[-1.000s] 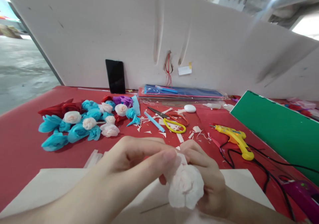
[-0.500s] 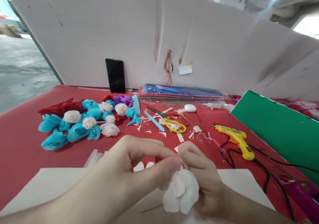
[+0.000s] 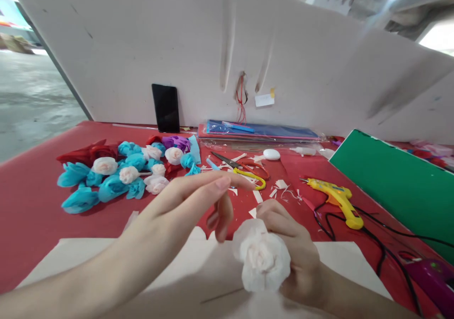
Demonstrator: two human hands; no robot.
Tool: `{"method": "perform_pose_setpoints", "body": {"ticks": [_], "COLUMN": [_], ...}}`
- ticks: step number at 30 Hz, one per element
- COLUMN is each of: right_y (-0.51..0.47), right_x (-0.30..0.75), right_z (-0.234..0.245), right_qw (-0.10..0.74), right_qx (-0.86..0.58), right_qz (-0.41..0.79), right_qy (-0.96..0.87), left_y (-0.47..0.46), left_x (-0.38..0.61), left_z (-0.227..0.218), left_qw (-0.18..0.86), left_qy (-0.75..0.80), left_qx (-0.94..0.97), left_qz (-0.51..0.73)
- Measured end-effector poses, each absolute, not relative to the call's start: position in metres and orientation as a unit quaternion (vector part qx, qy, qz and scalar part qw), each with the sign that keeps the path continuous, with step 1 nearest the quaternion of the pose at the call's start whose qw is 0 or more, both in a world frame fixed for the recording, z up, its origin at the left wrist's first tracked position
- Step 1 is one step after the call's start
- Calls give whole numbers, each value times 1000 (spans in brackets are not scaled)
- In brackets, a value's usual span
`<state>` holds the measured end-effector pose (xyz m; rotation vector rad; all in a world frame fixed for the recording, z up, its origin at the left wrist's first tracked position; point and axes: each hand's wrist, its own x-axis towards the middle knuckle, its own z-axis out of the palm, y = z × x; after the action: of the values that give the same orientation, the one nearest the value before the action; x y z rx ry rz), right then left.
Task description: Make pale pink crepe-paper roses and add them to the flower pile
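Note:
A white paper flower (image 3: 264, 260) with ruffled petals is held at the lower middle by my right hand (image 3: 296, 250), whose fingers are closed behind it. My left hand (image 3: 198, 201) is off to the flower's left and above it, fingers apart, with nothing in it. Its fingertips stand in front of the scissors (image 3: 252, 179), which have yellow and red handles and lie on the red table. A thin wire (image 3: 223, 295) shows to the left of the flower, over the pale sheet (image 3: 170, 281); whether it joins the flower I cannot tell.
Blue, white, red and purple paper flowers (image 3: 113, 186) lie in a heap at the left. A yellow glue gun (image 3: 336, 198) with a black cable rests at the right, near a green board (image 3: 397, 191). A dark phone (image 3: 166, 108) leans against the white panel (image 3: 319, 64). Paper scraps (image 3: 281, 185) are scattered about.
My left hand has let go of the flower, moved up and left, and opened. The flower has turned slightly in my right hand, and a further petal shows at its upper left.

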<state>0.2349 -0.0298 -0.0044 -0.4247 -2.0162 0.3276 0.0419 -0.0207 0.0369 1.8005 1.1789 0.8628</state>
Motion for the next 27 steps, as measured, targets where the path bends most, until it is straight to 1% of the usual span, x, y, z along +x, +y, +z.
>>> {"method": "perform_pose_setpoints", "body": {"ticks": [2,5,8,12,15,18,23,25,27], "right_y": [-29,-28,-27,-29,-36,-45,-54,-53,-50], "right_x": [235,236,237,237,236,234,231,231,231], "right_z": [-6,-10,-13,-9,-6,-13,-39,-48,-54], "right_qw": [503,499,495,503,497,471,431,417,407], "right_qx": [-177,-187,-196,-206,-275,-360,-392,-387,-377], "right_qz": [133,135,131,134,171,244,377,381,353], "right_qy": [-835,-835,-836,-829,-805,-768,-720,-728,-754], "left_y": [-8,11,22,28,29,30,30,31,30], "left_x": [41,43,44,40,31,23,13,7,1], "left_z": [36,33,26,17,8,-3,-18,-24,-31], "left_qw": [402,363,359,341,324,316,288,274,263], "left_qy": [454,449,430,411,400,392,405,413,417], "left_qx": [716,783,809,834,851,861,867,867,869], "left_qz": [346,231,179,142,104,69,46,44,49]}}
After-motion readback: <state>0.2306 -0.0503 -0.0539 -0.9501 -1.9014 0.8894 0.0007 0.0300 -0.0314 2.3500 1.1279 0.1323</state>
